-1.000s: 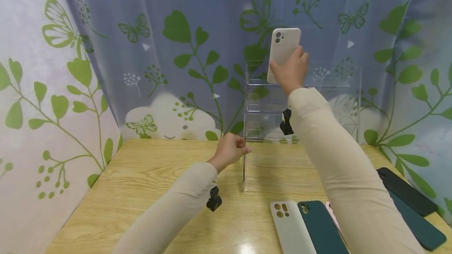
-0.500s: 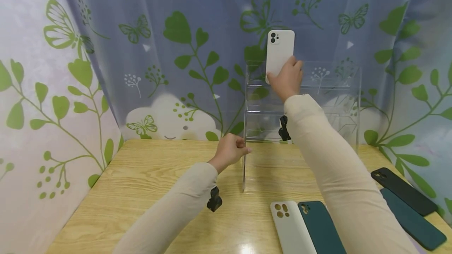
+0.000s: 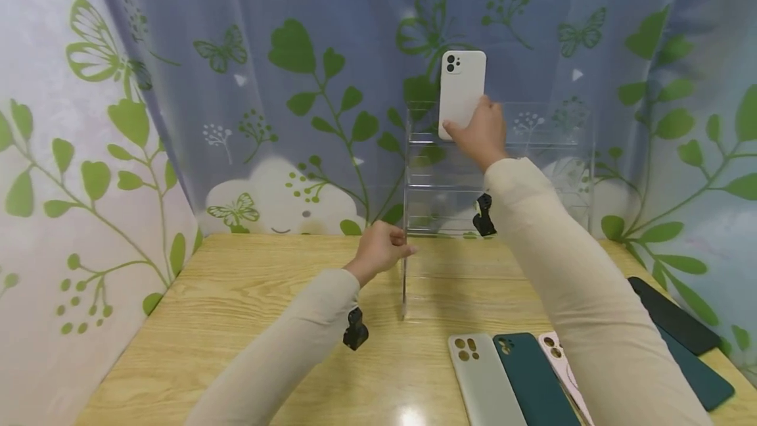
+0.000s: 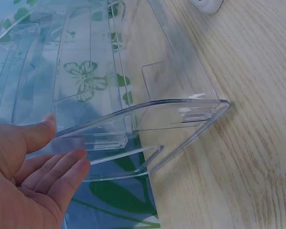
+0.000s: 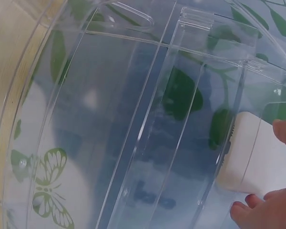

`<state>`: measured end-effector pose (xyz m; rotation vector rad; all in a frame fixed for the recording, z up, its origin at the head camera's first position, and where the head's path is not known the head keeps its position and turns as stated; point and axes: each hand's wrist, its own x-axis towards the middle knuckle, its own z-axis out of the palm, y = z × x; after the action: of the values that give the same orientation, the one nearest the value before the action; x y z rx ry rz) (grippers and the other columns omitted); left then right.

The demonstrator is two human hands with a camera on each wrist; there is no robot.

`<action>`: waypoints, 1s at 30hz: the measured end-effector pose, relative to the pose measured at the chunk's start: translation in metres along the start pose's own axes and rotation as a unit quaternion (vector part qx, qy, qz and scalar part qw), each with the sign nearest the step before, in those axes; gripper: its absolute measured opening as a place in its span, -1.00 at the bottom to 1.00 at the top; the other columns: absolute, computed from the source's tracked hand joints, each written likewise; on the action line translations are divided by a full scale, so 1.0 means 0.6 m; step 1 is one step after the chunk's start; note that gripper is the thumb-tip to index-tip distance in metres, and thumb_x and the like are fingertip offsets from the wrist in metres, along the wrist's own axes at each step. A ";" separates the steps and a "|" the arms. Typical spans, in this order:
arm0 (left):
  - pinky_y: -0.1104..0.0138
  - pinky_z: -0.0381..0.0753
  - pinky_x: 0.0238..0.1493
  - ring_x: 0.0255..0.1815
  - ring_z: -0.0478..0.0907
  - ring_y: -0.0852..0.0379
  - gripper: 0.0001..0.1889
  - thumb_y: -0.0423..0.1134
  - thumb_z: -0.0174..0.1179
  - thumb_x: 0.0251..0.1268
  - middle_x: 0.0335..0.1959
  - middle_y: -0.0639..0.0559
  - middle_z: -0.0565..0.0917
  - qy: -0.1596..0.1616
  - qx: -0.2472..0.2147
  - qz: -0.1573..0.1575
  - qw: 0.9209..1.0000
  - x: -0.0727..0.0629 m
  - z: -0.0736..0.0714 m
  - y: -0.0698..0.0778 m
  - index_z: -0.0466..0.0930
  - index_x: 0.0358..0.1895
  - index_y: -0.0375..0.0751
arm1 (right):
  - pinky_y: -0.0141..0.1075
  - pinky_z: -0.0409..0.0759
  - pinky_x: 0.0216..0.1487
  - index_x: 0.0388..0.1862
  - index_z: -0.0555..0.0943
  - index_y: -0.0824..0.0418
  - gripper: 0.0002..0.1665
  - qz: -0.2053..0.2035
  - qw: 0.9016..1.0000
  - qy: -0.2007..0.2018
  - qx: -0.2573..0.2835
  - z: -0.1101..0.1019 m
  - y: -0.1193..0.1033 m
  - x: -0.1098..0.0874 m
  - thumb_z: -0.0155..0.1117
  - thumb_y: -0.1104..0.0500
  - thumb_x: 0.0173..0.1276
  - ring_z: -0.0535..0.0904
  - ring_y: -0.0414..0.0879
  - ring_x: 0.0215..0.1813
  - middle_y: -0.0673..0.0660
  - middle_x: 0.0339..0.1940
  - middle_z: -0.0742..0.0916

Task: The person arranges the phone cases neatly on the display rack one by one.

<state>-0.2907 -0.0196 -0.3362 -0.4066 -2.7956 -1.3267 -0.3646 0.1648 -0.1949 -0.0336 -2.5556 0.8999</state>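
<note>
1. Clear rack (image 3: 423,187): looks light, so it could skid if the left hand (image 3: 378,252) pinching its left edge slackens.
2. White phone case (image 3: 462,84): right hand (image 3: 483,133) has it pinched at the rack's top left; might topple if its bottom isn't seated straight.

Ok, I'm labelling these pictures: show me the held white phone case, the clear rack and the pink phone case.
White phone case (image 3: 462,92), head view: its back, below the camera cutouts.
Clear rack (image 3: 440,186), head view: a shelf edge.
Pink phone case (image 3: 564,370), head view: back, below cutouts.
</note>
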 end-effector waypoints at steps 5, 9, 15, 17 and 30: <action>0.20 0.64 -0.02 -0.01 0.65 -0.08 -0.57 -0.24 0.38 0.15 -0.09 -0.20 0.71 -0.002 -0.003 -0.007 1.000 0.002 -0.001 -0.003 0.61 0.04 -0.42 | 0.03 0.28 0.34 0.44 0.08 0.46 -0.07 -0.020 1.000 -0.007 0.020 -0.005 0.012 -0.008 0.22 -0.05 0.35 0.27 0.25 0.33 0.44 0.31 0.35; 0.21 0.65 -0.04 -0.02 0.65 -0.07 -0.55 -0.20 0.38 0.15 -0.09 -0.19 0.71 -0.004 -0.011 -0.014 1.000 0.003 -0.002 -0.005 0.61 0.06 -0.41 | 0.05 0.26 0.36 0.44 0.11 0.42 -0.10 -0.030 0.998 -0.017 0.047 -0.007 0.028 -0.024 0.24 -0.02 0.34 0.25 0.24 0.35 0.41 0.33 0.34; 0.19 0.65 -0.05 -0.01 0.65 -0.06 -0.52 -0.11 0.36 0.18 -0.08 -0.16 0.71 -0.004 -0.014 -0.026 1.000 0.005 0.004 -0.005 0.61 0.08 -0.37 | 0.12 0.04 0.46 0.55 -0.09 0.30 0.03 -0.028 0.997 -0.051 0.048 -0.013 0.054 -0.061 0.19 -0.13 0.37 0.00 0.24 0.52 0.36 0.52 0.10; 0.20 0.65 -0.07 -0.04 0.66 -0.05 -0.54 -0.11 0.37 0.17 -0.11 -0.15 0.72 0.005 -0.010 -0.025 1.000 0.005 0.007 -0.004 0.62 0.05 -0.37 | 0.15 0.03 0.45 0.56 -0.12 0.27 0.07 -0.025 0.997 -0.065 0.044 -0.015 0.059 -0.074 0.18 -0.19 0.37 -0.04 0.25 0.53 0.35 0.53 0.06; 0.19 0.65 -0.06 -0.07 0.68 -0.06 -0.55 -0.15 0.39 0.14 -0.13 -0.19 0.72 0.029 -0.004 -0.013 0.999 0.004 0.009 -0.001 0.63 0.01 -0.41 | 0.28 0.14 0.34 0.56 -0.10 0.26 0.07 -0.048 0.989 -0.140 0.019 -0.019 0.108 -0.193 0.18 -0.22 0.36 0.04 0.34 0.48 0.40 0.50 0.11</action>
<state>-0.2923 -0.0154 -0.3397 -0.3280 -2.7583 -1.3331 -0.2627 0.2041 -0.2707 0.2410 -2.7668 0.9755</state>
